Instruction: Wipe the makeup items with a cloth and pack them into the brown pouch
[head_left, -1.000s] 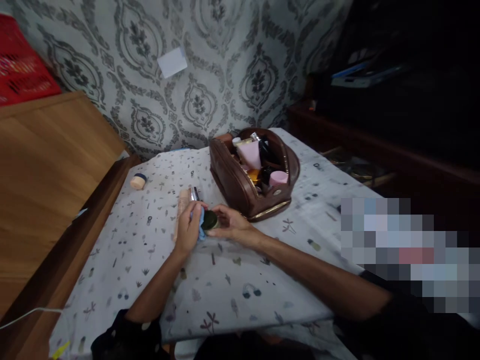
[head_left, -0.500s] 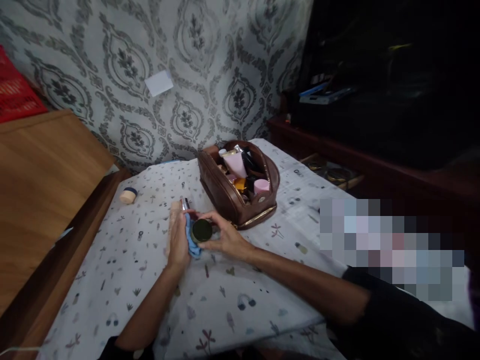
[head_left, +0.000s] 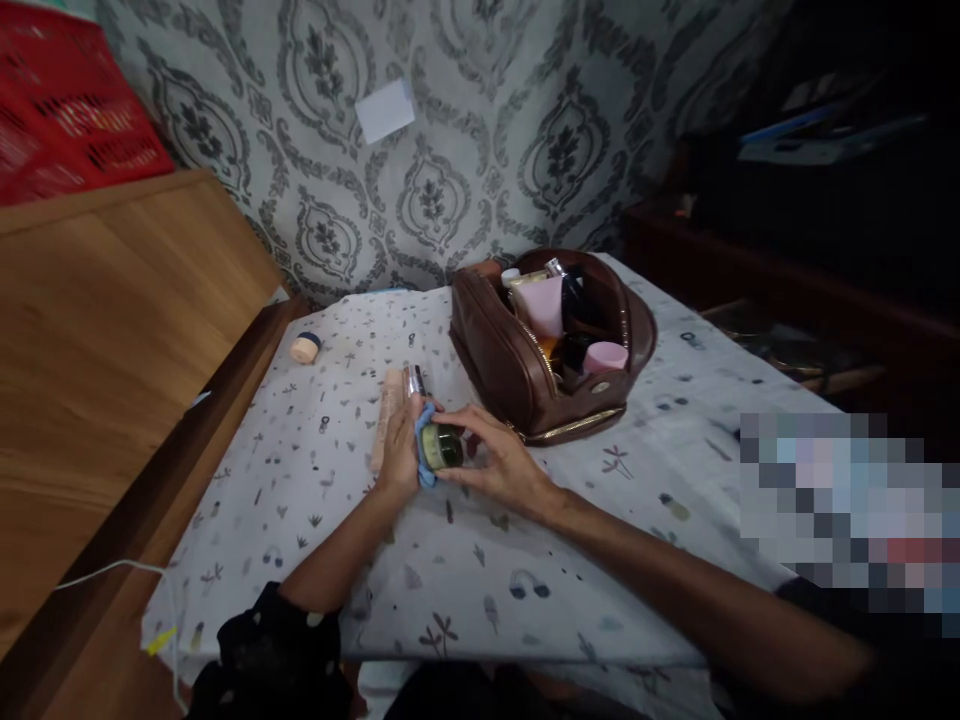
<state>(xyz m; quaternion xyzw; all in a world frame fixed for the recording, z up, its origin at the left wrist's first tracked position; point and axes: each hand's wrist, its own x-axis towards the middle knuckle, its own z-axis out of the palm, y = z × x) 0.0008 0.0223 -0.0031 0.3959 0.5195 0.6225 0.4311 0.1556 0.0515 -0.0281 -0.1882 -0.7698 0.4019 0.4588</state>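
Observation:
My right hand (head_left: 499, 462) grips a small dark green jar (head_left: 442, 446) just above the patterned tablecloth (head_left: 480, 560). My left hand (head_left: 399, 462) presses a blue cloth (head_left: 424, 452) against the jar's left side, fingers closed on the cloth. A beige tube (head_left: 386, 430) and a silver-capped stick (head_left: 413, 381) lie on the cloth just left of and behind my hands. An open brown toiletry bag (head_left: 525, 365), with a pink tube and small pots standing in it, sits right behind my right hand.
A small round pot with a dark lid (head_left: 305, 347) rests near the table's far left edge. A wooden board (head_left: 97, 330) runs along the left, a red crate (head_left: 67, 130) above it. Dark wooden furniture (head_left: 787, 290) stands at the right. A white cable (head_left: 112, 570) hangs bottom left.
The jar has been turned in my right hand, from lid facing up to side facing me, with the cloth still against it. The view has swung left and down.

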